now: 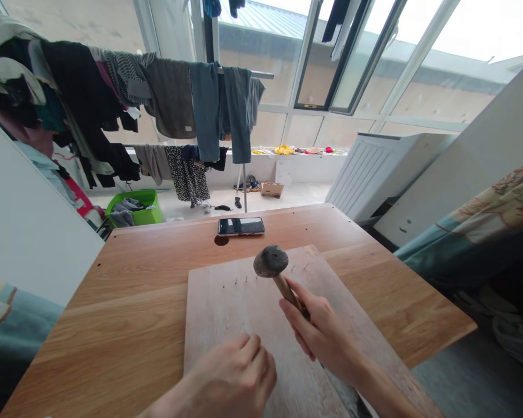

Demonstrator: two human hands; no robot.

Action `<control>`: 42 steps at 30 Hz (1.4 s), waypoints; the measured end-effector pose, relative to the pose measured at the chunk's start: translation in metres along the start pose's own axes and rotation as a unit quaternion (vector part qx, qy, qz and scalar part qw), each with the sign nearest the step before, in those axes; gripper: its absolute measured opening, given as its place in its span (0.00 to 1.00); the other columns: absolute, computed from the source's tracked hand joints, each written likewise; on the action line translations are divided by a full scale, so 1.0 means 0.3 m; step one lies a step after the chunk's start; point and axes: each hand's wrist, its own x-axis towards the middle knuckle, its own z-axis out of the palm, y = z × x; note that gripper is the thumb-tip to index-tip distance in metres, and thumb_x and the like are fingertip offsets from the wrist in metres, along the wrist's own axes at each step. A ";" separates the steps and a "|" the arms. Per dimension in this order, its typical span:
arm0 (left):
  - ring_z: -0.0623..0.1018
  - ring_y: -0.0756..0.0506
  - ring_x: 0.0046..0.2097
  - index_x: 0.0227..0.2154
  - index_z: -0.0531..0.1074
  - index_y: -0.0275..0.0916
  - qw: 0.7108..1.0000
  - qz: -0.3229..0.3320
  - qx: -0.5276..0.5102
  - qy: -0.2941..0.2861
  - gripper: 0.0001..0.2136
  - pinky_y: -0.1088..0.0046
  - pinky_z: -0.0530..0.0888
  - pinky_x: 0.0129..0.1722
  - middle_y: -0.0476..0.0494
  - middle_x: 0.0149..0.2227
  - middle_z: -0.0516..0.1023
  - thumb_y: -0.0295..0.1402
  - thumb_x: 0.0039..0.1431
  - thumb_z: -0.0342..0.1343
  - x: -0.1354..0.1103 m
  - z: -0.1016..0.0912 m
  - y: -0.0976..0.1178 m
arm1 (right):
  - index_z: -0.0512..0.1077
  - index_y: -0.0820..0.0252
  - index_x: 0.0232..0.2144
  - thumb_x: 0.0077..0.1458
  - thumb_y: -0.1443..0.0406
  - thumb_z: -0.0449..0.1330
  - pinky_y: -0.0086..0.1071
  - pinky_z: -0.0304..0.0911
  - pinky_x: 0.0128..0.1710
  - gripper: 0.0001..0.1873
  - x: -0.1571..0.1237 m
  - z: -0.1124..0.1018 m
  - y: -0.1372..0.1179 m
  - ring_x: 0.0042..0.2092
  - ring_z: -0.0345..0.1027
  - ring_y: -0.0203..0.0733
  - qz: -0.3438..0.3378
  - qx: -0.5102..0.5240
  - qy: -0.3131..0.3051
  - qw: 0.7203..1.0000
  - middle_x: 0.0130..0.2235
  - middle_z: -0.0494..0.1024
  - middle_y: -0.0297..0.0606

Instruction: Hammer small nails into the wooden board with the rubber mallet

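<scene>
- Head view: the hammer (273,268) sits at the middle of the picture, its dark rounded head raised just above the far part of the board (226,313), its wooden handle slanting down toward five o'clock.
- The right hand (320,334) grasps that handle, fingers wrapped round the lower part of it, thumb lying along the top.
- The left hand (235,377), at seven o'clock from the hammer, is clenched into a loose fist with its knuckles resting on the near part of the board; whether it pinches anything small I cannot tell.
- A row of small nails (244,279) stands in the board at nine o'clock from the hammer head, with a few more at three o'clock of it.
- The board lies flat on the wooden table (131,302).
- A phone (241,226) lies face up on the table at eleven o'clock from the hammer, near the far edge, with a dark round hole just beside its near left corner.
- Beyond the table, at ten o'clock, a clothes rack (157,93) hangs full of garments, and a green basket (135,207) stands on the floor beneath it.
</scene>
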 end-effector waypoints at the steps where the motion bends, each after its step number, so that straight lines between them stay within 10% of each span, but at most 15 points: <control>1: 0.74 0.39 0.31 0.37 0.76 0.37 1.000 0.019 0.016 -0.002 0.06 0.61 0.71 0.29 0.37 0.31 0.77 0.25 0.62 0.54 0.002 -0.005 -0.013 | 0.63 0.61 0.63 0.69 0.53 0.52 0.20 0.52 0.12 0.27 -0.002 0.000 0.002 0.14 0.54 0.28 -0.001 -0.004 -0.004 1.000 0.17 0.61 0.18; 10: 0.73 0.49 0.33 0.36 0.72 0.38 0.969 -0.226 -0.078 -0.054 0.11 0.73 0.70 0.34 0.47 0.37 0.71 0.18 0.65 0.49 -0.133 -0.078 -0.335 | 0.65 0.64 0.62 0.69 0.55 0.51 0.20 0.52 0.12 0.26 -0.007 -0.002 0.002 0.14 0.54 0.27 0.007 -0.008 -0.010 1.000 0.18 0.60 0.18; 18: 0.75 0.43 0.41 0.36 0.74 0.36 0.958 -0.238 -0.047 -0.156 0.15 0.66 0.74 0.42 0.40 0.41 0.73 0.11 0.56 0.49 -0.081 -0.108 -0.351 | 0.64 0.61 0.62 0.69 0.55 0.52 0.19 0.52 0.12 0.25 -0.001 0.008 -0.002 0.15 0.54 0.27 0.005 -0.003 -0.019 1.000 0.20 0.60 0.19; 28: 0.79 0.47 0.38 0.39 0.77 0.42 0.894 -0.349 -0.265 0.097 0.06 0.72 0.75 0.42 0.48 0.38 0.80 0.30 0.66 0.55 -0.116 0.034 -0.379 | 0.65 0.60 0.63 0.68 0.57 0.52 0.19 0.53 0.12 0.25 0.022 0.055 -0.019 0.14 0.55 0.26 -0.001 0.012 -0.047 0.999 0.20 0.61 0.20; 42: 0.80 0.47 0.36 0.38 0.79 0.42 0.848 -0.385 -0.305 0.201 0.06 0.74 0.77 0.38 0.48 0.34 0.82 0.32 0.59 0.59 -0.127 0.096 -0.371 | 0.68 0.56 0.57 0.67 0.60 0.52 0.19 0.54 0.11 0.18 0.068 0.156 -0.042 0.14 0.58 0.28 -0.003 0.029 -0.061 0.998 0.21 0.61 0.20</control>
